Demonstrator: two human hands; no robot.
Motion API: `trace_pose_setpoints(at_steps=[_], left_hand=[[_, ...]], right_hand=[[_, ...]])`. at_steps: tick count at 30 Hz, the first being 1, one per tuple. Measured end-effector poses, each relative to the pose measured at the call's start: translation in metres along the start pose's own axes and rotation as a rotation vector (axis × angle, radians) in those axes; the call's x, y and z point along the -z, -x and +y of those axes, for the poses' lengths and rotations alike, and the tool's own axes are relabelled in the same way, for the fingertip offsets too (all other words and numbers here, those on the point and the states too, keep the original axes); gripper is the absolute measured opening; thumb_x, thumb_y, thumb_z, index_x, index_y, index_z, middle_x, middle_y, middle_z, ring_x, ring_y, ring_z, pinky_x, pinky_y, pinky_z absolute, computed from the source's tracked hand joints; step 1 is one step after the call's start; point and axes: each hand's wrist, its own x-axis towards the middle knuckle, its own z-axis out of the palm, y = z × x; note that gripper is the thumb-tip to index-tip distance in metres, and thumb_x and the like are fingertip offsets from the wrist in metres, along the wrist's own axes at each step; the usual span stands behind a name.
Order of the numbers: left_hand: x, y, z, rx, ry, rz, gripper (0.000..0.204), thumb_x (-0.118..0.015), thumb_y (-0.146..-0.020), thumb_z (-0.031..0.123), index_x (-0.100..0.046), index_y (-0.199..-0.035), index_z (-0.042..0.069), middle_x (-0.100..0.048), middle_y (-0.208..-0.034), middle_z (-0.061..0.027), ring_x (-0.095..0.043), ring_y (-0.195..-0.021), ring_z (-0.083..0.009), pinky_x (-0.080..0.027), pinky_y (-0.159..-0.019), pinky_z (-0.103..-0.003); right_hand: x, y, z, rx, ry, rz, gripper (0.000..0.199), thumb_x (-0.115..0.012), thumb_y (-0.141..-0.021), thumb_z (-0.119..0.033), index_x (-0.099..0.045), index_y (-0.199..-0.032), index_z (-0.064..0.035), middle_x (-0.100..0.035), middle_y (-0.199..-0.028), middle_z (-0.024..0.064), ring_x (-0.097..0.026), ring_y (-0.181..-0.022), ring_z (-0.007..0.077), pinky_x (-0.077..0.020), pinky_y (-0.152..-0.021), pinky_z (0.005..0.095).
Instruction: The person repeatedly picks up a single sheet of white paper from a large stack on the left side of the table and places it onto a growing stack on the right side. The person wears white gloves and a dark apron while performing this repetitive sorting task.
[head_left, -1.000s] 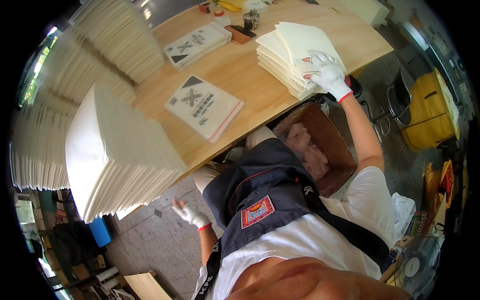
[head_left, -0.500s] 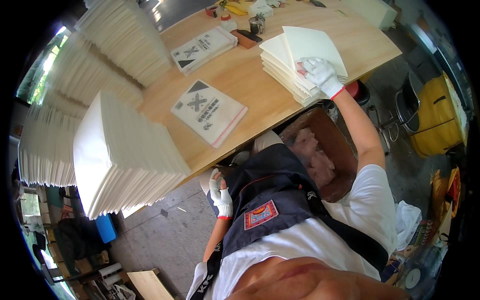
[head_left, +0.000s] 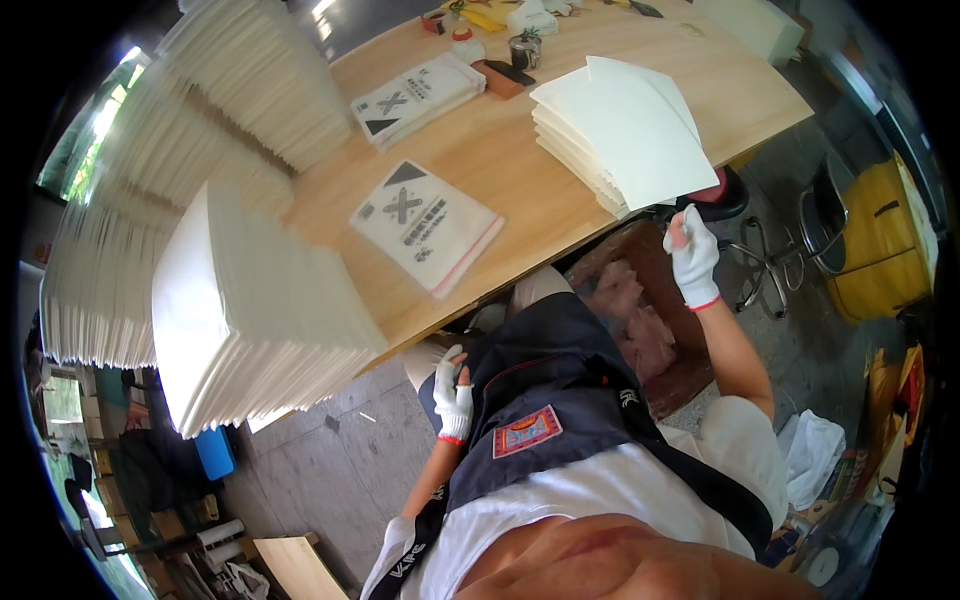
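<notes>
My left hand [head_left: 454, 402], in a white knit glove with bare fingertips, hovers beside the dark apron [head_left: 535, 385] at my lap. Its thumb stands apart from the fingers, and nothing is in it. My right hand [head_left: 693, 262], gloved the same way, is off the table's near edge, its fingers curled closed with nothing visible in them. Just beyond its fingertips lies the top white sheet [head_left: 645, 135] of a short stack of white sheets [head_left: 575, 155]. This sheet sits askew, its near corner jutting past the table edge.
A printed clear plastic bag [head_left: 425, 228] lies mid-table, with a pile of similar bags [head_left: 415, 97] behind it. Tall stacks of white sheets [head_left: 265, 320] line the left. Below the table edge is a brown box [head_left: 655, 270] with pinkish plastic. A black chair [head_left: 825, 215] stands right.
My right hand has left the stack and come back toward me, past the table edge. The top sheet has slid and turned toward me. My left hand has barely shifted.
</notes>
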Motion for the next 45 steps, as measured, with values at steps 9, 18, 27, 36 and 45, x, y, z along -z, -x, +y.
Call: trace_pose_setpoints(at_steps=[9, 18, 27, 36, 45], left_hand=[[-0.022, -0.08, 0.053, -0.11, 0.07, -0.225, 0.02, -0.053, -0.082, 0.01, -0.06, -0.1, 0.003, -0.059, -0.095, -0.0118, -0.056, -0.075, -0.0228, -0.044, -0.069, -0.03], [0.007, -0.165, 0.086, -0.3, -0.019, 0.149, 0.042, -0.059, -0.08, 0.01, -0.046, -0.119, 0.001, -0.057, -0.109, -0.0106, -0.055, -0.097, -0.0198, -0.043, -0.084, -0.03], [0.025, -0.181, -0.001, 0.448, 0.041, -0.184, 0.043, -0.073, -0.072, 0.021, -0.055, -0.101, -0.004, -0.063, -0.084, -0.0107, -0.059, -0.07, -0.0137, -0.047, -0.062, -0.027], [0.008, -0.166, 0.016, 0.312, 0.236, -0.103, 0.037, -0.068, -0.076, 0.018, -0.053, -0.104, -0.001, -0.063, -0.09, -0.0097, -0.058, -0.071, -0.0137, -0.047, -0.065, -0.025], [-0.014, -0.181, -0.014, -0.119, -0.904, -0.092, 0.031, -0.059, -0.074, 0.015, -0.053, -0.104, 0.014, -0.057, -0.101, -0.0078, -0.056, -0.092, -0.0235, -0.048, -0.075, -0.035]], right_hand=[[0.006, -0.075, 0.055, -0.563, -0.941, 0.153, 0.007, -0.054, -0.084, -0.008, -0.052, -0.09, -0.0055, -0.054, -0.072, 0.0028, -0.049, -0.05, 0.0115, -0.036, -0.037, 0.0205], [-0.023, -0.032, -0.05, -0.143, -0.395, -0.403, 0.02, -0.055, -0.088, -0.015, -0.059, -0.088, 0.0041, -0.059, -0.056, 0.0095, -0.054, -0.043, 0.0121, -0.0443, -0.041, 0.0224], [-0.122, -0.01, -0.002, 0.135, -0.025, -0.573, 0.03, -0.055, -0.084, -0.022, -0.057, -0.098, 0.0044, -0.063, -0.072, 0.0151, -0.063, -0.064, 0.0268, -0.0475, -0.057, 0.0344], [-0.109, 0.002, -0.012, 0.281, 0.347, -0.636, 0.039, -0.052, -0.086, -0.033, -0.058, -0.087, 0.0059, -0.061, -0.071, 0.0201, -0.061, -0.062, 0.0324, -0.0465, -0.057, 0.0393], [-0.076, 0.027, 0.019, -0.789, -1.078, -0.731, 0.043, -0.05, -0.084, -0.011, -0.04, -0.124, 0.0005, -0.054, -0.116, 0.0131, -0.059, -0.098, 0.0201, -0.0512, -0.076, 0.029]])
